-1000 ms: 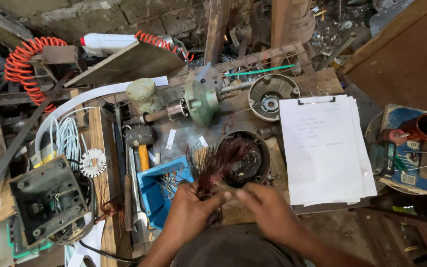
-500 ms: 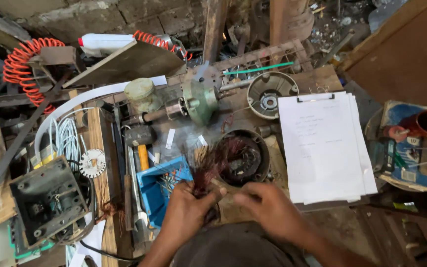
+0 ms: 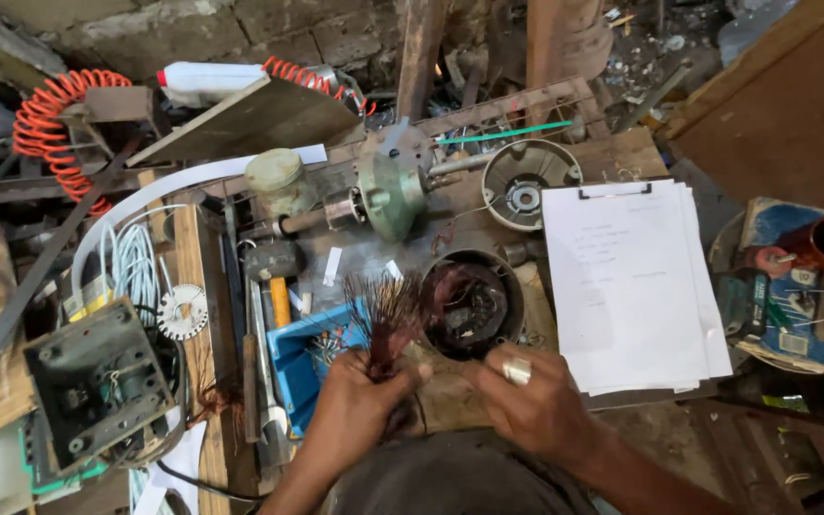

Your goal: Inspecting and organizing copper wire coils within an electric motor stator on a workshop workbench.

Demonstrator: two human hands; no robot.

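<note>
- The left hand (image 3: 355, 410) is closed in a fist around a bundle of copper wire (image 3: 385, 319), gripping it low down so the loose reddish strands fan upward above the knuckles.
- The right hand (image 3: 531, 405) sits just to the right of that bundle, fingers curled in and thumb pointing toward the left hand; a pale ring shows on one finger. Whether it pinches any strands I cannot tell.
- Just above the gap between the two hands lies a round motor housing (image 3: 474, 305), dark, with reddish windings inside; the wire bundle stands right beside its left edge.
- Left of the left hand, close by, is a blue plastic tray (image 3: 302, 358) with small bits in it, and next to it a hammer (image 3: 274, 262) with an orange handle.
- Right of the right hand, touching close, lies a clipboard (image 3: 627, 281) with white sheets.
- Well above both hands sit a green motor cover (image 3: 391, 191) on a shaft and a round grey end plate (image 3: 525, 181).
- Far to the left of the left hand rests a grey metal box (image 3: 97, 381); an orange coiled hose (image 3: 54, 129) lies up in the far corner.
</note>
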